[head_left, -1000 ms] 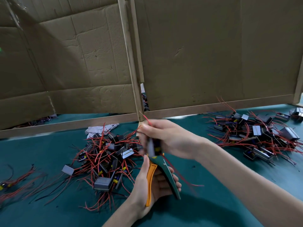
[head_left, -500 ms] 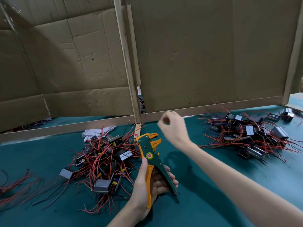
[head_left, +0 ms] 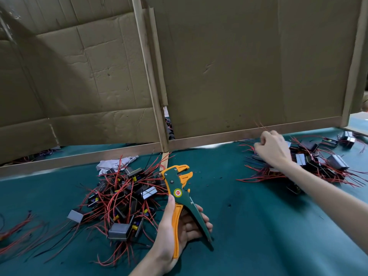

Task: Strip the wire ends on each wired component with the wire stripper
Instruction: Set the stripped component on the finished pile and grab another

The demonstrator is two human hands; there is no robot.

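Note:
My left hand [head_left: 171,234] grips the green and orange wire stripper [head_left: 179,193] by its handles, jaws up and apart with nothing in them. It stands beside a tangled pile of wired components [head_left: 123,198] with red leads, at centre left. My right hand [head_left: 272,151] reaches far right over a second pile of wired components [head_left: 326,166]. Its fingers are curled, and thin red wires stick up from them; the part they belong to is hidden behind the hand.
Everything lies on a teal mat [head_left: 258,226]. Cardboard panels [head_left: 239,66] on wooden strips wall off the back. A white cloth [head_left: 116,163] lies behind the left pile. Loose red wires [head_left: 16,232] trail at the left edge.
My right hand left the stripper's jaws and swung right to the far pile, carrying red wires. The stripper's jaws are now empty; my left hand stayed put.

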